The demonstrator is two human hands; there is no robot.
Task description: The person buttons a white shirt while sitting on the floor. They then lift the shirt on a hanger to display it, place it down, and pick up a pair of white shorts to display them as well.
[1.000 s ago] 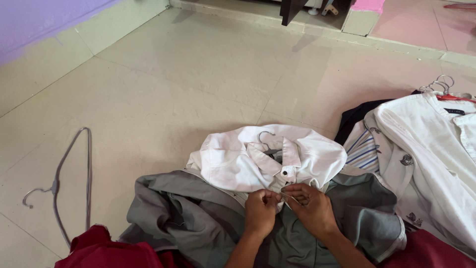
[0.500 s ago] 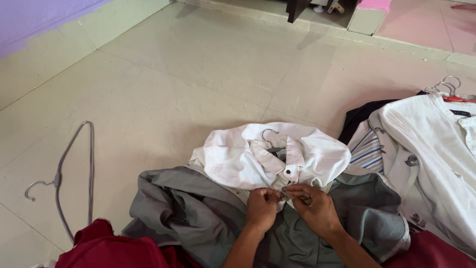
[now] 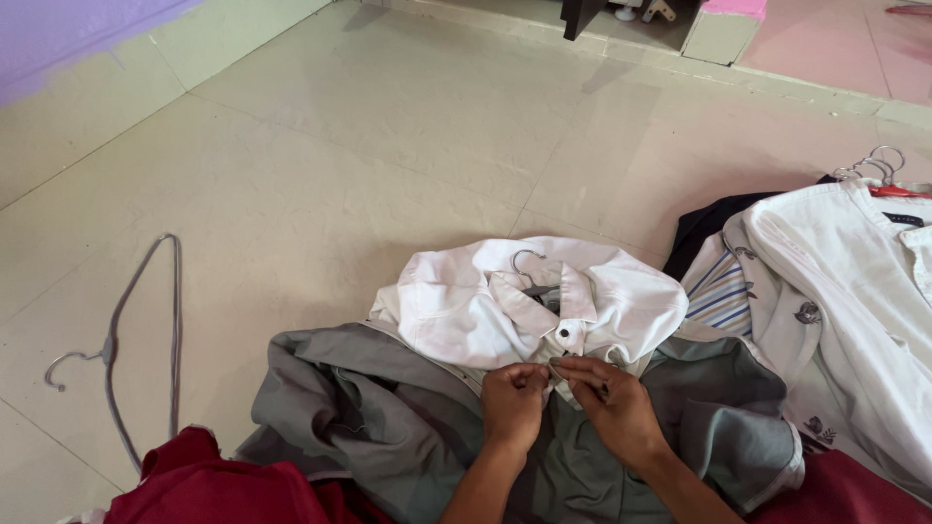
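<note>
Moved: hardly anything; both hands stay at the placket.
Grip: left hand (image 3: 513,395) and right hand (image 3: 610,401) pinch the white collared cotton shirt (image 3: 485,306).
Progress: collar button (image 3: 562,333) closed; the next apparently unfinished.

A small dark rectangular neck label (image 3: 908,220) sits inside the collar of the white shirt (image 3: 854,281) at three o'clock; its lettering is too small to read.

White over grey, with maroon showing at your knees.
You're pinching a white shirt (image 3: 529,303) (one dark button) lying over grey cloth (image 3: 388,427); maroon fabric (image 3: 218,490), a blue-striped shirt (image 3: 720,296) and a grey hanger (image 3: 121,340) are lying around.
</note>
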